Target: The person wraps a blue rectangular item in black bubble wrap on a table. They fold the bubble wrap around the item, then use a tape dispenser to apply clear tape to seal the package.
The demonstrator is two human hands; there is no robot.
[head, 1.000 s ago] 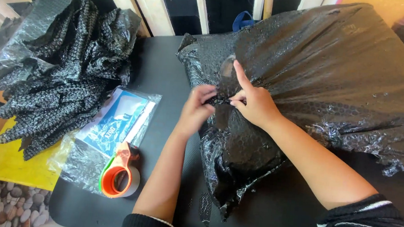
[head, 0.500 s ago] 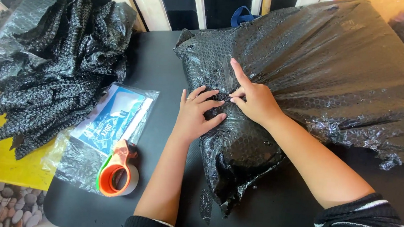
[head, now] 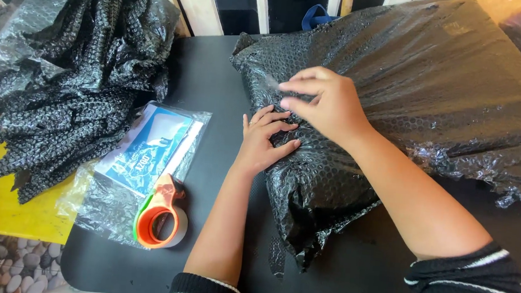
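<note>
Black bubble-wrap parcel (head: 399,114) on the dark table (head: 215,87), both hands pressing it.

Left hand (head: 267,142) lies flat, fingers spread on the wrap; right hand (head: 326,102) pinches a fold at the parcel's left end. Its far edge runs out of view. Beside it: orange tape dispenser (head: 161,216), clear packet (head: 148,150), heap of loose wrap (head: 68,69).

Two bare forearms are seen, entering from the lower edge of the view. Dark sleeves, black or very dark navy, are worn pushed up above the elbow region, each marked by thin white stripes near the cuff. The sleeve at 5 o'clock is shown more fully, with two white bands visible on ribbed knit fabric. At 6 o'clock only a narrow cuff is seen. No rings, watch or gloves are seen on the left hand (head: 264,143) or the right hand (head: 326,102).
</note>
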